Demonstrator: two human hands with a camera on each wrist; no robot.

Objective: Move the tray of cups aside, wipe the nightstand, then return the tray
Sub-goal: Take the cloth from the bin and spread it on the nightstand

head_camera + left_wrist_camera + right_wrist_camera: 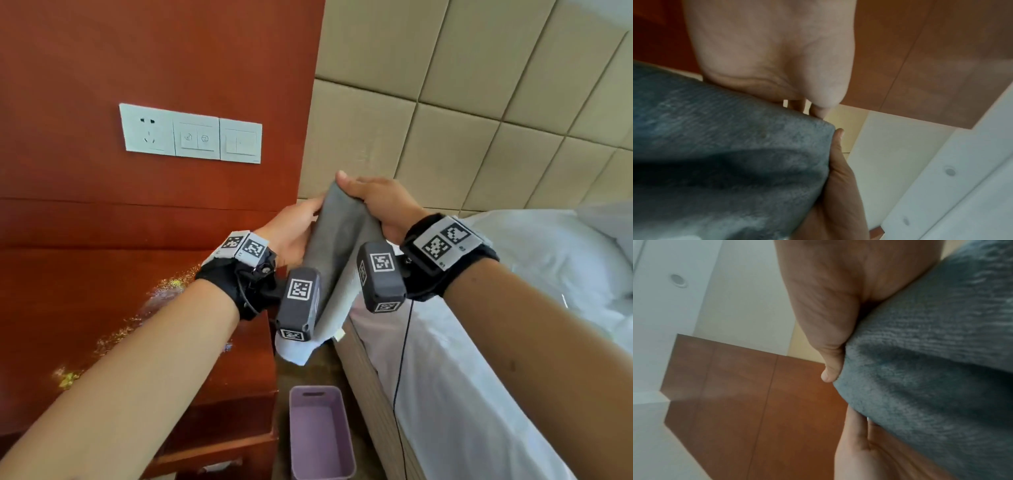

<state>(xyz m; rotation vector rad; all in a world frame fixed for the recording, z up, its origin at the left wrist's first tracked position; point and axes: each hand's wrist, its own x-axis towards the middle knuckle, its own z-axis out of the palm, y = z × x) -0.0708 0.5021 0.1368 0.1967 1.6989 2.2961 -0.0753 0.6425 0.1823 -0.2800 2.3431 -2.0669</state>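
Observation:
A grey cloth (pixel 339 260) hangs folded in the air between my two hands, above the gap between nightstand and bed. My left hand (pixel 301 222) holds its left side, fingers lying along the fabric. At the upper fold, my right hand (pixel 356 190) pinches it with the thumb on top. The left wrist view has my left palm (pixel 766 48) against the cloth (pixel 725 154); the right wrist view has my right thumb (pixel 830 369) pressed on the cloth (pixel 931 361). The red-brown nightstand (pixel 137 325) lies below my left arm, its top glaring with light. No tray or cups are in view.
A purple plastic bin (pixel 320 431) stands on the floor between the nightstand and the bed (pixel 513 325) with white sheets. A white socket and switch panel (pixel 190 133) sits on the wooden wall. A padded beige headboard (pixel 479 102) fills the back right.

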